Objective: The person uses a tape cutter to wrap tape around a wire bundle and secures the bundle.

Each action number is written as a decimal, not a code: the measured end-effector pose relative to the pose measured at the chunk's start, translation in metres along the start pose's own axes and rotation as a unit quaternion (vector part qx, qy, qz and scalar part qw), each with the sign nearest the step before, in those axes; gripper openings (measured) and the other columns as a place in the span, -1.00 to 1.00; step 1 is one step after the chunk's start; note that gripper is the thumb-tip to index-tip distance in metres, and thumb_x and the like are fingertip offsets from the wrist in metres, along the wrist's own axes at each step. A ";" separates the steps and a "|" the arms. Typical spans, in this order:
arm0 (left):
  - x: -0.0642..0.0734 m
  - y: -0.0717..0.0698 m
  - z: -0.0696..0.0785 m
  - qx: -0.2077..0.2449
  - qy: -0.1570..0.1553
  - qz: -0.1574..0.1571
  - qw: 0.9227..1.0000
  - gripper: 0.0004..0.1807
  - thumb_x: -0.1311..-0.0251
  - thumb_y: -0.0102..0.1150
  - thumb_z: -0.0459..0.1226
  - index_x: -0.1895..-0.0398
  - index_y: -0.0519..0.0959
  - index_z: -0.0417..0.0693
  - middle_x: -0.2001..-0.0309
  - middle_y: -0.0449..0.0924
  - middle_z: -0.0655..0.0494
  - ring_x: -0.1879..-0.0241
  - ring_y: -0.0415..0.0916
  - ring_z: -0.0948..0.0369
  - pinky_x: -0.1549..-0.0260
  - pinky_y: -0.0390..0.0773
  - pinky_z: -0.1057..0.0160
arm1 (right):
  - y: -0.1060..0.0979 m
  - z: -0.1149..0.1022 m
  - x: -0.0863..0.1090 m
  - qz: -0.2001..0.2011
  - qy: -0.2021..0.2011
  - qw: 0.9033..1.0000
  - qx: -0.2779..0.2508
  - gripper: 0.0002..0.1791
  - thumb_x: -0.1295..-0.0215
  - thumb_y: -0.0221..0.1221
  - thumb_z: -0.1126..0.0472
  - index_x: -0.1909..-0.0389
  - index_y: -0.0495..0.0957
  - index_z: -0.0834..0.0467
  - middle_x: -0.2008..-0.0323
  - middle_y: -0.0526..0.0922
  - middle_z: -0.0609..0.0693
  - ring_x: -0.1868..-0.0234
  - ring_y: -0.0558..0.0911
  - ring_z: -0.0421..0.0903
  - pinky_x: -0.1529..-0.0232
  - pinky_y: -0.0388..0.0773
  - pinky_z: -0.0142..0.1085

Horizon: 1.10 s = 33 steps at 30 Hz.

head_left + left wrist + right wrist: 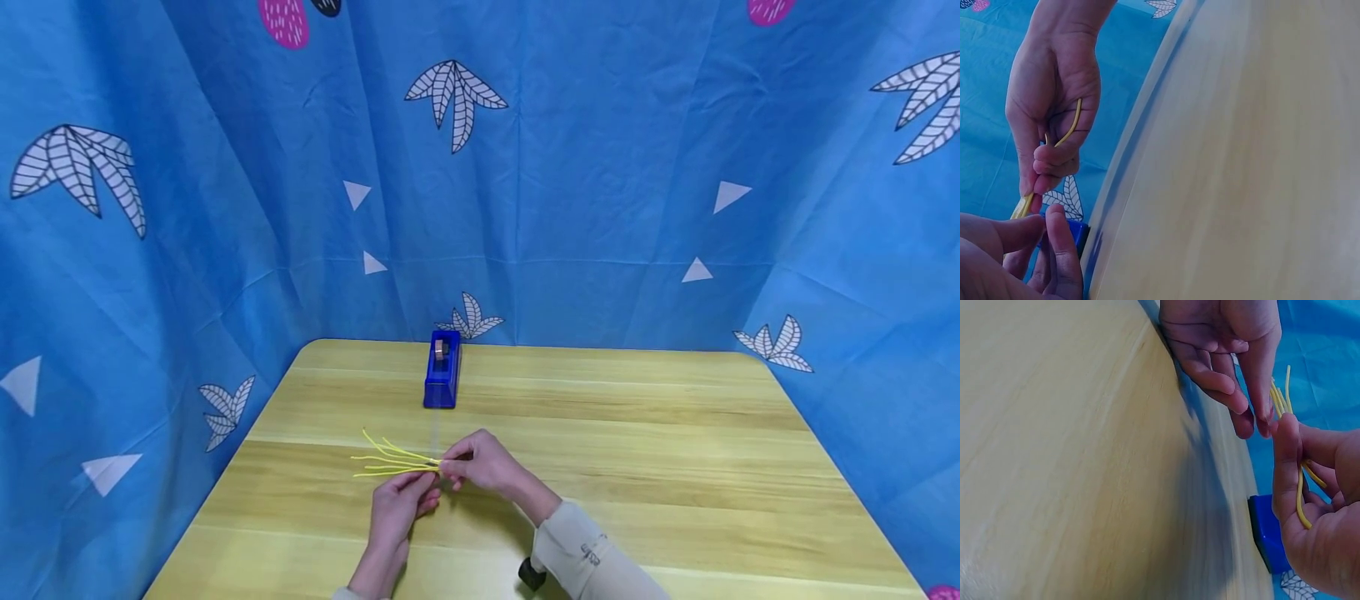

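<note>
A bundle of several thin yellow wires [390, 462] is held just above the table, with the loose ends fanned out to the left. My right hand [487, 462] grips the bundle, and other wire ends [1304, 503] curve across its palm. Thumb and finger of my left hand [396, 510] pinch the wires beside the right fingertips; its other fingers are loosely bent. A faint strip of clear tape [435, 429] runs from the blue tape dispenser [442, 371] toward the bundle. Where the tape meets the wires, fingers partly hide it.
The dispenser stands on the wooden table [637, 442] toward the back edge. A blue patterned curtain [600, 167] hangs behind the table and at both sides. A small black object [531, 575] is beside the right sleeve [592, 554].
</note>
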<state>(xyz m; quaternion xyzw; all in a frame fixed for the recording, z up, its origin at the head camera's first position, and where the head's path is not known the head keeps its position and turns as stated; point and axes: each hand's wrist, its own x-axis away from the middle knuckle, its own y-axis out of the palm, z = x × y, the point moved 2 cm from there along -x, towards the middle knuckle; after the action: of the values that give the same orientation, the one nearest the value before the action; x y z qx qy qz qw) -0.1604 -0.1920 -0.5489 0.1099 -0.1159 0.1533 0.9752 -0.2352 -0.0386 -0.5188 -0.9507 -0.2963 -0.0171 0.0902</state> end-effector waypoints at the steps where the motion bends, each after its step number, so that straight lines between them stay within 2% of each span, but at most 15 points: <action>1: 0.000 0.000 0.000 0.003 0.000 0.001 1.000 -0.70 -0.32 0.29 -0.44 -0.06 0.61 -0.46 0.26 0.79 -0.02 0.43 0.71 0.28 0.36 0.73 0.34 | 0.000 0.000 0.000 -0.001 -0.001 1.000 0.000 -0.89 -0.35 0.29 0.42 0.20 0.76 0.36 0.33 0.78 0.26 0.54 0.65 -0.21 0.37 0.70 -0.35; 8: 0.000 0.003 0.000 0.025 0.000 0.012 1.000 -0.76 -0.34 0.29 -0.43 0.00 0.63 -0.42 0.36 0.74 0.06 0.44 0.70 0.30 0.40 0.71 0.37 | 0.000 -0.001 0.000 -0.002 -0.008 1.000 -0.002 -0.88 -0.37 0.29 0.41 0.19 0.77 0.35 0.31 0.79 0.24 0.53 0.65 -0.22 0.37 0.69 -0.36; 17: -0.001 0.007 -0.002 0.072 -0.003 0.006 0.997 -0.91 -0.38 0.19 -0.47 0.17 0.68 -0.28 0.38 0.70 0.13 0.36 0.69 0.31 0.28 0.70 0.41 | 0.000 -0.001 0.000 0.003 -0.007 1.000 -0.013 -0.88 -0.35 0.29 0.45 0.17 0.76 0.38 0.34 0.79 0.17 0.54 0.65 -0.21 0.41 0.67 -0.40; 28: -0.005 0.010 -0.006 0.098 0.002 -0.008 0.995 -0.85 -0.41 0.14 -0.49 0.06 0.63 -0.39 0.29 0.71 0.11 0.30 0.69 0.33 0.16 0.69 0.41 | -0.003 0.003 0.000 0.005 -0.015 1.000 -0.009 -0.88 -0.33 0.31 0.45 0.17 0.76 0.38 0.33 0.80 0.18 0.56 0.65 -0.23 0.45 0.64 -0.44; 33: -0.005 0.010 -0.005 0.121 -0.004 -0.028 0.992 -0.83 -0.43 0.09 -0.49 0.02 0.59 -0.41 0.20 0.67 0.08 0.22 0.67 0.31 0.04 0.67 0.40 | -0.004 0.003 0.000 0.005 -0.015 1.000 -0.002 -0.87 -0.32 0.32 0.44 0.16 0.76 0.37 0.33 0.80 0.18 0.57 0.65 -0.25 0.47 0.62 -0.46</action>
<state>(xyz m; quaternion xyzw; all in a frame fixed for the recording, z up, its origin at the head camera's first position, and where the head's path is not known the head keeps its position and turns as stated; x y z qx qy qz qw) -0.1672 -0.1825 -0.5534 0.2311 -0.0976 0.1384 0.9581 -0.2374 -0.0348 -0.5213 -0.9523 -0.2932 -0.0027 0.0842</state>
